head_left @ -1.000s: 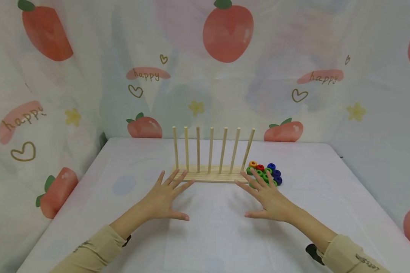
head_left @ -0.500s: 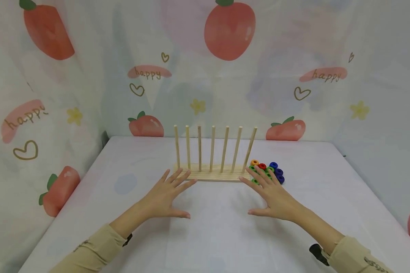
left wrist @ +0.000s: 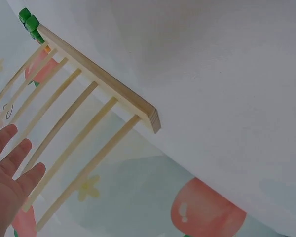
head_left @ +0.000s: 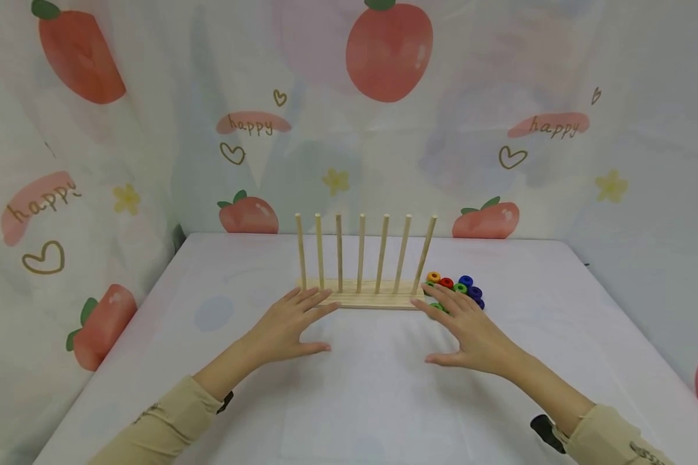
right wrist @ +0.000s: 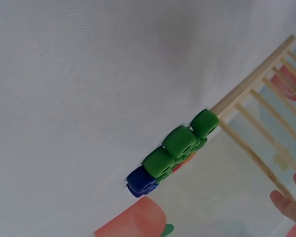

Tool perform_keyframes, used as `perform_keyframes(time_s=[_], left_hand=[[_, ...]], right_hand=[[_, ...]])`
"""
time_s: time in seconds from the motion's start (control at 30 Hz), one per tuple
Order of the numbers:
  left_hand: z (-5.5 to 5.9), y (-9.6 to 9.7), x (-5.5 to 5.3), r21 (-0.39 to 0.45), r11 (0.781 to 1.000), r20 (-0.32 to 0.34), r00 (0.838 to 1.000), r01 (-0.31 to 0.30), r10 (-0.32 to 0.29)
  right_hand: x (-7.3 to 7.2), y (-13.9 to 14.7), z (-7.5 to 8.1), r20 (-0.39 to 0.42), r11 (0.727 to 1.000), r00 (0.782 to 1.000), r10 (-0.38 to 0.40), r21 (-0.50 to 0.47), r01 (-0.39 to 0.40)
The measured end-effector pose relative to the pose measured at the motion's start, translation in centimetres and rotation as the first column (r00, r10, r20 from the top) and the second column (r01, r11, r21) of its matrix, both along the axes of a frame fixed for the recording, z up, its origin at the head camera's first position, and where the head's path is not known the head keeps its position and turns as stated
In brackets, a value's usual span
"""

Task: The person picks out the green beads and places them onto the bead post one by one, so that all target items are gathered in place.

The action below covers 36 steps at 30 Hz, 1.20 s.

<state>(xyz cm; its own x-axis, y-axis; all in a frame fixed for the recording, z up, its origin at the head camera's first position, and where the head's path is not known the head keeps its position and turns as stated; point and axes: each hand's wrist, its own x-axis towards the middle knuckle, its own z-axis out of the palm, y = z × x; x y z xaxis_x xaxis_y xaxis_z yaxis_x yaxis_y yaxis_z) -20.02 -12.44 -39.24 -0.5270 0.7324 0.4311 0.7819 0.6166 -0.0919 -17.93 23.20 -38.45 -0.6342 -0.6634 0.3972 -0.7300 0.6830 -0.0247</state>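
Observation:
A wooden peg rack (head_left: 378,301) stands on the table, its several upright dowels rising from a flat plank base. My left hand (head_left: 287,328) hovers before the rack's left end, palm down, thumb stretched out, holding nothing. On the other side my right hand (head_left: 471,332), also bare of any object, hangs in the air with fingers extended and overlaps part of a bead cluster in the head view. Those beads are chunky with holes: an orange bead (head_left: 433,277), a red bead (head_left: 446,283), green beads (right wrist: 180,141) and blue beads (right wrist: 141,180), grouped beside the rack's right end.
A white cloth covers the table (head_left: 366,400). Behind it and along both sides hangs a printed curtain (head_left: 314,71) with fruit, hearts and lettering. Black straps (head_left: 547,433) show at the sleeve cuffs (head_left: 602,433).
The left hand's fingers have drawn closer together and its thumb has risen a little. The right hand has shifted slightly right, its fingers less spread. Rack and beads stay put.

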Motion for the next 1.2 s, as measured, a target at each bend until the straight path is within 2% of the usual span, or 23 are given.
perform_keyframes(time_s=[0.27,0.63,0.8,0.93,1.03,1.2], left_hand=[[0.1,0.2,-0.3,0.048,0.999,-0.029,0.999,0.019,-0.018],[0.3,0.3,-0.4,0.108,0.994,-0.004,1.000,0.008,-0.007],[0.4,0.2,-0.4,0.138,0.990,0.023,1.000,-0.024,0.021],[0.5,-0.1,-0.4,0.153,0.986,0.043,0.997,-0.068,0.063],[0.7,-0.4,-0.6,0.159,0.981,0.046,0.994,-0.108,0.102],[0.7,-1.0,-1.3,0.195,0.971,0.042,0.990,-0.139,0.133]], right_hand=[[-0.2,0.1,0.0,-0.027,1.000,1.000,-0.008,-0.023,0.007],[-0.7,0.2,-0.3,-0.048,0.997,0.999,-0.006,-0.073,0.002],[-1.2,0.5,-0.1,-0.049,0.995,0.999,0.002,-0.097,-0.007],[-1.4,0.9,0.0,-0.039,0.994,0.999,-0.021,-0.107,0.016],[-1.5,1.2,0.0,-0.048,0.992,0.998,-0.041,-0.119,0.035],[-1.8,1.8,-0.3,-0.078,0.989,0.995,-0.055,-0.143,0.043]])
